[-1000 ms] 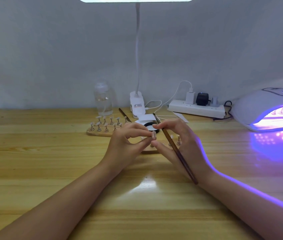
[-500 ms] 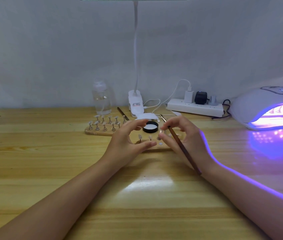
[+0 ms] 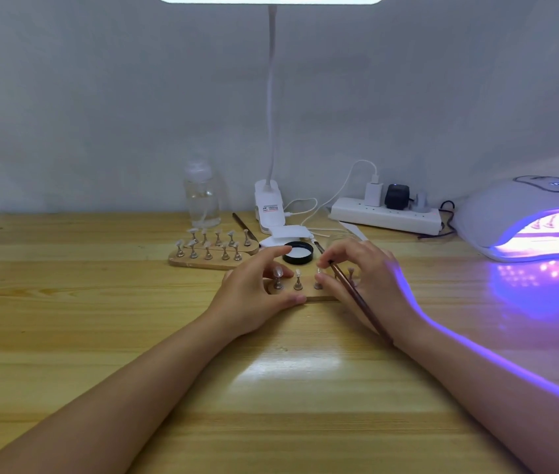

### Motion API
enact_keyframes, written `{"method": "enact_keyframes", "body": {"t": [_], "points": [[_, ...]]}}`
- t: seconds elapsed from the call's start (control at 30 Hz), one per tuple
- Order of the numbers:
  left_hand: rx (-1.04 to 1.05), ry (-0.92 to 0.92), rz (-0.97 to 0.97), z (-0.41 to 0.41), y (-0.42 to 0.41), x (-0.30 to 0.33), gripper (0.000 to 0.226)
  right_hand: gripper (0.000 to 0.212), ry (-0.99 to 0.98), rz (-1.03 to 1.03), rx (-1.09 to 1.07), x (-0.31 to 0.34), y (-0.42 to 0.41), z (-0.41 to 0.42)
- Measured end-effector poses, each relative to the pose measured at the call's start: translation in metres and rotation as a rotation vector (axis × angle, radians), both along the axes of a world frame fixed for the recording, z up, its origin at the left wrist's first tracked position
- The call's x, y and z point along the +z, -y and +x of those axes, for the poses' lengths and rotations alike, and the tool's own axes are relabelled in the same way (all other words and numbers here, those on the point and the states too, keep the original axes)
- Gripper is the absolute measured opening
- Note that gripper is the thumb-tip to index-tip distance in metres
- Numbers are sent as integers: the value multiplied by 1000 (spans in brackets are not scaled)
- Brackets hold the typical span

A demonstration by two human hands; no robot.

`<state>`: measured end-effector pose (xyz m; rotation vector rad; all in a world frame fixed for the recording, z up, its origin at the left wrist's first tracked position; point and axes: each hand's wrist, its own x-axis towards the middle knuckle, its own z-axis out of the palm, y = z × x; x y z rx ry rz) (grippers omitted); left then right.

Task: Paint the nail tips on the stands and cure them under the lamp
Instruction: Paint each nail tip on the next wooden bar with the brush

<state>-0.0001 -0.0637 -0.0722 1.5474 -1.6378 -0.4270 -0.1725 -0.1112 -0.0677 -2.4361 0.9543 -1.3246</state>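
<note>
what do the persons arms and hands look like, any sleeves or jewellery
Both forearms are bare up to the frame edge: no sleeves, watch or bracelets show. No rings or gloves show on the left hand or right hand. Violet light edges the right forearm.

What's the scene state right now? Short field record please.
left hand: grips the near stand board's left end
right hand: holds brush, fingers at a stand
brush: handle slants back toward the wrist
near stand board: on table between both hands
far stand boards: two rows of nail tips, untouched
curing lamp: lit purple, far right
</note>
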Motion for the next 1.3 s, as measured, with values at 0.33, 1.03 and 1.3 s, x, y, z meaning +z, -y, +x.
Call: {"method": "enact_keyframes", "body": {"t": [0.33,1.03,1.3], "points": [[16,4,-11,1,0,0,68,22,-42,-57,-61,2,7,-18],[36,70,-111,-4,-5,5,57,19,24,-233,-13,3,-3,-12],[-56,136,-445,-10,-10,7,15,20,101,-321,98,1,-18,4]]}}
